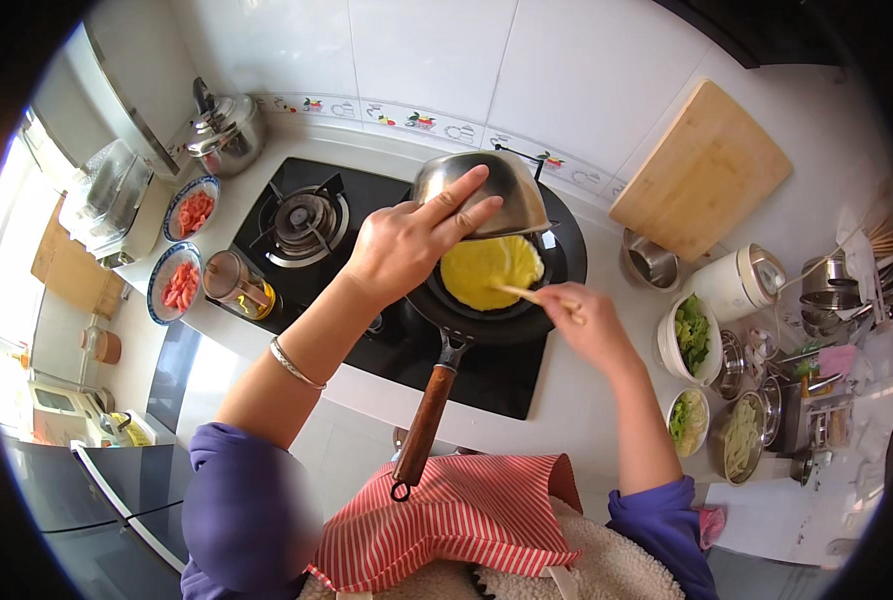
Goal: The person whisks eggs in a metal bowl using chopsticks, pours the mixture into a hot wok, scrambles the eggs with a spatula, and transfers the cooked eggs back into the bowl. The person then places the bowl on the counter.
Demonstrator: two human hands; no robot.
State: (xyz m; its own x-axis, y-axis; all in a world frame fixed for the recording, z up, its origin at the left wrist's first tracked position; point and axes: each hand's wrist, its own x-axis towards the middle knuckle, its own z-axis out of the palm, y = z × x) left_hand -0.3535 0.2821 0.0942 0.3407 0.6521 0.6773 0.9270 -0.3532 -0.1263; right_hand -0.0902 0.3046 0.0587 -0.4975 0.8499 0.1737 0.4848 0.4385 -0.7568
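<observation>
My left hand [409,244] grips a stainless steel bowl [525,195] tipped on its side over the black frying pan [491,328], two fingers spread along its outside. Below the bowl's rim, yellow beaten egg [476,270] covers part of the pan's bottom. Pale wooden chopsticks [520,292] are in my right hand [585,330], their tips at the egg. The pan sits on the right side of the black gas hob [461,390], and its wooden handle [428,420] points towards me. The inside of the bowl is hidden.
Left of the hob stand an oil jar [236,285], two plates of chopped red food [180,289] and a lidded steel pot [229,139]. At right are a leaning cutting board [705,169], a steel bowl [649,259], green leaves [692,335] and a bowl of pale strips [743,439].
</observation>
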